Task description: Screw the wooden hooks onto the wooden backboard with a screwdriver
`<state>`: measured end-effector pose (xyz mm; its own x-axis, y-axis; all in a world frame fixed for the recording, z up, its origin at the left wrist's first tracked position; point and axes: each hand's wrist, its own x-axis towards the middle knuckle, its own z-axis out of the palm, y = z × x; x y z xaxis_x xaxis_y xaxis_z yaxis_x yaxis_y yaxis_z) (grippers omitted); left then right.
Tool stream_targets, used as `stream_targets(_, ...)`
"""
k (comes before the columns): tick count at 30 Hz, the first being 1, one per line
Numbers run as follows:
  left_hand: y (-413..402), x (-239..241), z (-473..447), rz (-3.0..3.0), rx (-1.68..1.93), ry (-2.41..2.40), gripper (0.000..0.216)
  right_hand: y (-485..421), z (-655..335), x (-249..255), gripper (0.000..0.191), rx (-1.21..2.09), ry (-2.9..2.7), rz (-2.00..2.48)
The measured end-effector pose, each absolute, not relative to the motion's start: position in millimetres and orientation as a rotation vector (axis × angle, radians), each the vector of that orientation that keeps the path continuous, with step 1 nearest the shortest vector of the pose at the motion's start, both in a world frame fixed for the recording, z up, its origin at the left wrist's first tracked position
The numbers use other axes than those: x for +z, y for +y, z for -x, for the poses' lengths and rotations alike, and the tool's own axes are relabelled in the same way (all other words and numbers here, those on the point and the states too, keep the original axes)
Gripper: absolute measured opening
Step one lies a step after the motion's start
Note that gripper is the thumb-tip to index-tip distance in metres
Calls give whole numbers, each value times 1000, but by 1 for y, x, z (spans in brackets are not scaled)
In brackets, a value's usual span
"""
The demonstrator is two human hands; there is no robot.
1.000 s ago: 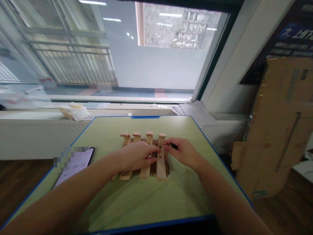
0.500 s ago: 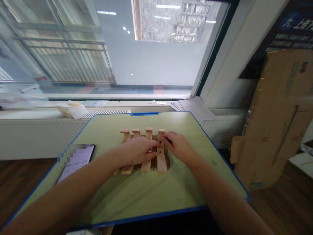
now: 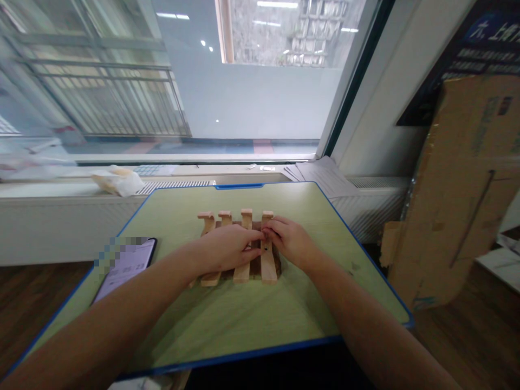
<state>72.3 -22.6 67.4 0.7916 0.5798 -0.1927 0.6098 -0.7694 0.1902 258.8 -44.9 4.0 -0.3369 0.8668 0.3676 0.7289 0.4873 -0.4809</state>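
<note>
A small wooden rack lies on the table, made of a dark brown board (image 3: pixel 255 266) with several pale wooden hooks across it. My left hand (image 3: pixel 223 246) reaches over the left hooks, its thumb and forefinger against the edge of the rightmost wooden hook (image 3: pixel 268 268). On that same hook, the fingertips of my right hand (image 3: pixel 290 241) are pinched together near its upper part, close to my left forefinger. Whatever sits between the right fingertips is too small or hidden to make out. A dark hole shows in the hook just below them.
A phone (image 3: pixel 125 268) lies at the left of the green table (image 3: pixel 309 319), which has a blue rim. Behind it, a crumpled packet (image 3: pixel 117 181) and paper sheets (image 3: pixel 325 176) rest along the windowsill. A large cardboard box (image 3: pixel 463 206) stands at the right.
My right fingertips have shifted slightly left on the rightmost hook, closer to my left forefinger. The whole view has tilted a little; the rack lies in the same place.
</note>
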Motion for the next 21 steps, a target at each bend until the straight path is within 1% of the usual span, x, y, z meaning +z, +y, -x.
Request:
stream_targets(11, -17, 64, -72, -2698, -203, 934, 28, -40, -261, 2, 20, 372, -2115, 1396)
stream_targets(16, -18, 64, -73, -2680, -211, 951, 29, -37, -261, 1, 21, 356, -2069, 1511)
stream_targets(21, -19, 64, -74, -2702, -222, 964, 29, -38, -259, 2, 24, 255, -2081, 1585)
